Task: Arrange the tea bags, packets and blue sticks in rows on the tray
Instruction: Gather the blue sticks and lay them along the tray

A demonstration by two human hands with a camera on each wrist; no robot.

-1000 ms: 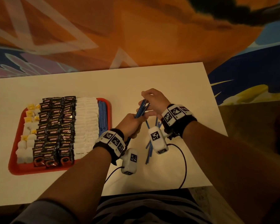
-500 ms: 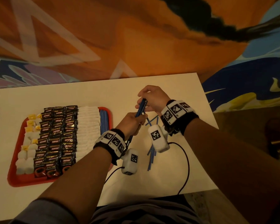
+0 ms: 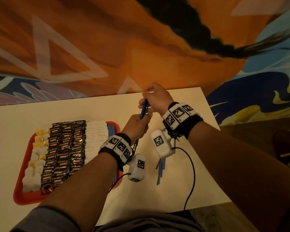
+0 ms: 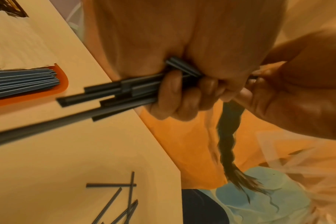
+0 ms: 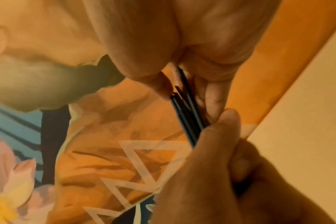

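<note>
Both hands have lifted toward the far edge of the tabletop (image 3: 60, 113) since a second ago, carrying the bundle of blue sticks (image 3: 143, 109) higher and more upright.

On the tabletop's left part lies the red tray (image 3: 22, 196), filled from its left side rightward with white tea bags (image 3: 34, 171), dark packets (image 3: 65, 148), white packets (image 3: 95, 139) and a row of blue sticks (image 3: 111, 131) along its right rim. Loose sticks (image 3: 160, 169) lie on the tabletop right of the tray, toward the near edge, some crossing each other.

The left hand (image 3: 135, 126) is wrapped around the bundle's middle, fingers (image 4: 175, 98) curled tight. The right hand (image 3: 156, 97) pinches the bundle's upper ends between thumb and fingers (image 5: 215, 97); the two hands touch.

The sticks look light, thin, stiff and smooth, so they probably slide past one another easily; their lower ends sit uneven. Gripping around the middle while squaring the ends seems the safest hold before laying them beside the tray's stick row.
</note>
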